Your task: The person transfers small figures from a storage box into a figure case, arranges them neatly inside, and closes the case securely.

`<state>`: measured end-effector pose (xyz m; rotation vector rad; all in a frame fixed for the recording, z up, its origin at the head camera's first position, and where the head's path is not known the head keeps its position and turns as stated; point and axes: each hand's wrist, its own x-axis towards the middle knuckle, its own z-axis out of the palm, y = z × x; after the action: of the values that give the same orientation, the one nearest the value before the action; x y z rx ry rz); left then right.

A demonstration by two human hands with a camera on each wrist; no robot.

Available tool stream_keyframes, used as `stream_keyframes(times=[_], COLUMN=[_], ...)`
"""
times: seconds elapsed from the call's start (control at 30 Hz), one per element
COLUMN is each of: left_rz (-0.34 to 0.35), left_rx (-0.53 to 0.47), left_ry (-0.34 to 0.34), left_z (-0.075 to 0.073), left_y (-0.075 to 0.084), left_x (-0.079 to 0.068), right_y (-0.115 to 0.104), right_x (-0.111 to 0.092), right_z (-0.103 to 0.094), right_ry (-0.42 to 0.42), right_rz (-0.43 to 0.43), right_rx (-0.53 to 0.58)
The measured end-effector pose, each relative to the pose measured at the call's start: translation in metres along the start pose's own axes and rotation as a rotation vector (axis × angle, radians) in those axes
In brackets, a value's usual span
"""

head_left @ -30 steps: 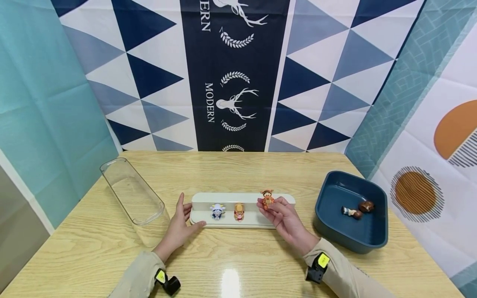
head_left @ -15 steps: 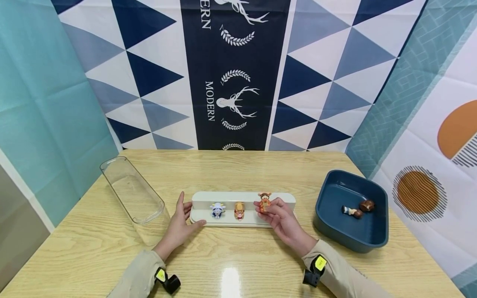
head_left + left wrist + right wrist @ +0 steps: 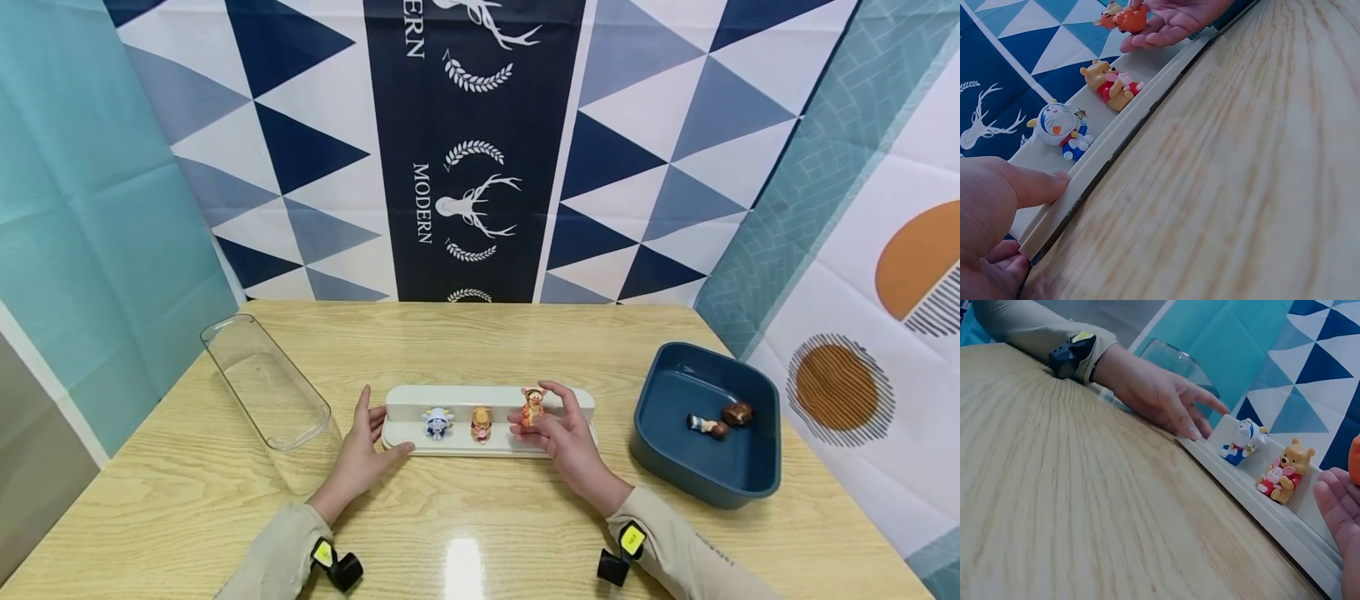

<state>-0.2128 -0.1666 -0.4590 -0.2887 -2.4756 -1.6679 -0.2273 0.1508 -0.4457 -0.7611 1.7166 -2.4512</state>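
A long white display base (image 3: 450, 395) with a raised back step lies mid-table. My left hand (image 3: 360, 458) grips its left end, thumb (image 3: 1041, 187) on top and fingers at the edge. Two figurines sit on the lower step: a blue-and-white cat figurine (image 3: 437, 423) in a horned cap, and a yellow bear figurine (image 3: 481, 425) hugging a small pink pig. Over the base's right part, my right hand (image 3: 581, 462) holds an orange tiger figurine (image 3: 533, 405) between thumb and fingers, index finger raised. In the right wrist view only a sliver of the tiger figurine (image 3: 1354, 461) shows.
A clear plastic cover (image 3: 262, 379) lies at the left of the table. At the right stands a dark blue bin (image 3: 675, 379) with a few small brown-headed figurines (image 3: 708, 427) inside. Patterned cloths hang behind and beside the table.
The tiger figurine has come slightly left and down toward the base. My right index finger has lifted off it. The left hand stays on the base's end.
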Motion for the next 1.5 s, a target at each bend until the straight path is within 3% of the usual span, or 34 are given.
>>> stream_keyframes(times=[0.13, 0.47, 0.97, 1.27, 1.5], left_rz=[0.0, -0.018, -0.018, -0.029, -0.022], left_rx=[-0.002, -0.002, -0.001, 0.0, 0.0], left_ry=[-0.001, -0.008, -0.008, -0.005, -0.005], left_z=[0.0, 0.0003, 0.0003, 0.0012, 0.0012], left_y=[0.0004, 0.0009, 0.0017, 0.001, 0.0004], left_x=[0.0014, 0.0014, 0.0015, 0.0009, 0.0014], right_y=[0.0007, 0.0, 0.0005, 0.0004, 0.0008], right_x=[0.0002, 0.0012, 0.0031, 0.0022, 0.0037], right_z=[-0.0009, 0.0001, -0.004, -0.0049, -0.0024], right_ry=[-0.01, -0.012, -0.061, -0.056, -0.04], right_rz=[-0.024, 0.035, -0.049, -0.111, -0.146], right_rx=[-0.063, -0.233, -0.393, -0.632, -0.751])
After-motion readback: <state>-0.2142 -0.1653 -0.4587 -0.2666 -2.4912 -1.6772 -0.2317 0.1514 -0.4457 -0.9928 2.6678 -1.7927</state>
